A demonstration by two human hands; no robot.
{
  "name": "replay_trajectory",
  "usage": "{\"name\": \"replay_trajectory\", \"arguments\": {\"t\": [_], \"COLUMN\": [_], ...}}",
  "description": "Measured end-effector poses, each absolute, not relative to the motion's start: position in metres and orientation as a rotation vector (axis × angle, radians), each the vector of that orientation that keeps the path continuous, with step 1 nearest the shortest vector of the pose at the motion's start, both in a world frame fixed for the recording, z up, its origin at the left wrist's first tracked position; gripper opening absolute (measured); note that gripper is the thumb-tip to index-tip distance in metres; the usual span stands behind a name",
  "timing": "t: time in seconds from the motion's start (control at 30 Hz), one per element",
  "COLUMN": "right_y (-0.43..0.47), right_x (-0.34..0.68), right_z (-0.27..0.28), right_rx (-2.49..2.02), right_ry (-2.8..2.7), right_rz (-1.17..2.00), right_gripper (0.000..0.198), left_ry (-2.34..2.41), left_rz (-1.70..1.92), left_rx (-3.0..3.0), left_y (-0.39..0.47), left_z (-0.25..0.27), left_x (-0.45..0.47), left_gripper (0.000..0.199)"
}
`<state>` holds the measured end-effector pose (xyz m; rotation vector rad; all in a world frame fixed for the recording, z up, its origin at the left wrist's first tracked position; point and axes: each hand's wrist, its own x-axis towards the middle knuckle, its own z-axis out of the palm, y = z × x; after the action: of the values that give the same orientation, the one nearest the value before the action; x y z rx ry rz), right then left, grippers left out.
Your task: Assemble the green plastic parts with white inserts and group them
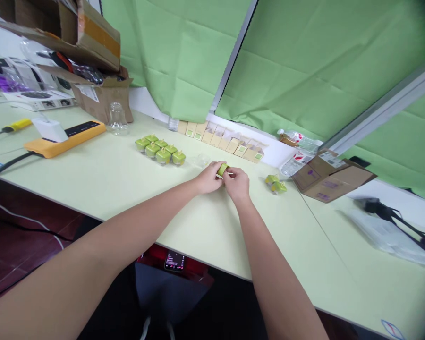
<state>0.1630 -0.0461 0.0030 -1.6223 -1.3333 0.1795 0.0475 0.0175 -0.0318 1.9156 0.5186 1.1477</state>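
Note:
Over the middle of the table (194, 215), my left hand (209, 178) and my right hand (238, 183) meet around a small green lid (223, 169). Fingers of both hands are closed on it. A thin white edge shows under it between the fingers; what it belongs to is partly hidden. Just behind my left hand lies a clear plastic piece (201, 160), hard to make out. To the left stand several small clear containers with green lids and little loops (163, 155). A few similar green-lidded containers (278, 187) sit to the right.
Small tan boxes (217, 135) line the back edge. At left are an orange power strip (71, 138), a yellow-handled screwdriver (17, 125), a clear jar (117, 118) and cardboard boxes (102, 94). At right are plastic bottles (296, 163), a carton (327, 177) and a black cable (393, 217).

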Motion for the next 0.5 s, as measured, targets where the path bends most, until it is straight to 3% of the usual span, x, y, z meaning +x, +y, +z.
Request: {"name": "replay_trajectory", "arguments": {"t": [0.3, 0.5], "right_y": [-0.046, -0.057], "right_x": [0.155, 0.149], "right_z": [0.007, 0.016], "right_rx": [-1.422, -1.377], "right_ry": [-1.016, -0.887], "right_rz": [0.652, 0.788], "right_gripper": [0.022, 0.017], "left_ry": [0.595, 0.575], "left_rz": [1.165, 1.137], "left_rx": [2.16, 2.22], "left_y": [0.012, -0.004], "left_z": [-0.026, -0.016], "left_x": [0.039, 0.027], "left_gripper": [0.059, 0.073]}}
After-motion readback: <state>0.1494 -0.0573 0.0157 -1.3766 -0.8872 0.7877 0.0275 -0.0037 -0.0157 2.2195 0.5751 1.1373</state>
